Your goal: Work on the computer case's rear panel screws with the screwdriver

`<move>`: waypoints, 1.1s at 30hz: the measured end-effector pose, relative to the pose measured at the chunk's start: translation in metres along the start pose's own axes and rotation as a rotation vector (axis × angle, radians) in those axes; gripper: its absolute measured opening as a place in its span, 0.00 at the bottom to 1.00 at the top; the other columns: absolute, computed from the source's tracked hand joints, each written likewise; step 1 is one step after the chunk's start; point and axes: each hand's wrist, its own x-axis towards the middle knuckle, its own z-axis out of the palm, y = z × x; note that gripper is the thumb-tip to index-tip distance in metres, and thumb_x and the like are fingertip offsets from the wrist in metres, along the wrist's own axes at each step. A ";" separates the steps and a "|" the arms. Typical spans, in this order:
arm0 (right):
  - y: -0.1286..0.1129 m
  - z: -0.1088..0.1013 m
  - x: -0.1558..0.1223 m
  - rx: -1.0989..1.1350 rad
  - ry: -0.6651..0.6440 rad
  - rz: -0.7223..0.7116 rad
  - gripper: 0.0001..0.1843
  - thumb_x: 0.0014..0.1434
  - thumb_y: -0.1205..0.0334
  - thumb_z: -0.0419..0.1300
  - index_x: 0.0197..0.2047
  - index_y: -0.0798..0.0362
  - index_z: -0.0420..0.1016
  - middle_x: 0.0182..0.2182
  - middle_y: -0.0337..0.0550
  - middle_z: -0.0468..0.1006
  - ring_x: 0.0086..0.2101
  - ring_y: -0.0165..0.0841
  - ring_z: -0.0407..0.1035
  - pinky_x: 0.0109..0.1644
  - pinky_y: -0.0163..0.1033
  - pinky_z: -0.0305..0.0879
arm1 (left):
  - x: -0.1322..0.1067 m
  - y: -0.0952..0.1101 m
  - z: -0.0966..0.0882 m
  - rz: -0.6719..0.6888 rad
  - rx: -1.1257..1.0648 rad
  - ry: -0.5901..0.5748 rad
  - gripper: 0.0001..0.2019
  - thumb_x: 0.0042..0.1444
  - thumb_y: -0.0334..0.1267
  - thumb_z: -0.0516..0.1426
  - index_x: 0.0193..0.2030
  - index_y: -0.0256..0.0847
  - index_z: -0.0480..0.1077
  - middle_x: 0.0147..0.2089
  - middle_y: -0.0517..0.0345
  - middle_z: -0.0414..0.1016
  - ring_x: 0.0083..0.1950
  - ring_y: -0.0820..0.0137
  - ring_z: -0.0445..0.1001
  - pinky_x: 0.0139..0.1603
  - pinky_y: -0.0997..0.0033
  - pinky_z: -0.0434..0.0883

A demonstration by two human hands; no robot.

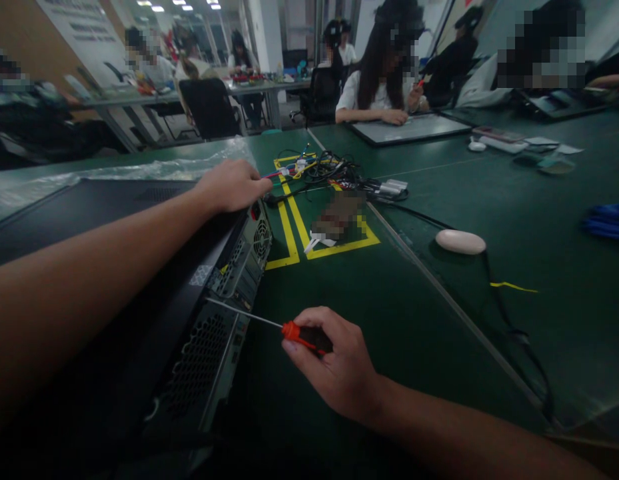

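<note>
A black desktop computer case [139, 267] lies on its side on the green table, its rear panel facing right. My left hand [234, 187] rests on the case's top far corner, fingers curled over the edge. My right hand [334, 363] is closed round the red and black handle of a screwdriver [289, 329]. The thin metal shaft points left and its tip meets the rear panel near the vent grille.
A tangle of cables [329, 170] lies inside a yellow taped rectangle [294, 233] beyond the case. A white mouse [460, 241] with a black cord sits at the right. Clear plastic wrap [154, 167] lies behind the case. Other people sit at the far table side.
</note>
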 end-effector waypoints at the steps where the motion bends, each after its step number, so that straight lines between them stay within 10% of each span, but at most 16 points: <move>1: 0.001 0.000 0.000 0.001 -0.002 -0.003 0.08 0.64 0.68 0.67 0.45 0.51 0.74 0.35 0.39 0.81 0.31 0.31 0.73 0.36 0.35 0.70 | 0.000 0.000 0.000 -0.001 0.002 -0.002 0.29 0.62 0.55 0.48 0.44 0.39 0.86 0.42 0.40 0.82 0.46 0.50 0.78 0.49 0.53 0.72; 33: -0.001 -0.006 0.006 -0.058 0.019 -0.023 0.07 0.65 0.67 0.68 0.46 0.49 0.79 0.37 0.42 0.83 0.34 0.34 0.77 0.40 0.39 0.76 | -0.004 0.005 -0.005 0.005 -0.021 -0.030 0.26 0.62 0.52 0.50 0.46 0.38 0.85 0.39 0.41 0.81 0.48 0.51 0.76 0.50 0.55 0.69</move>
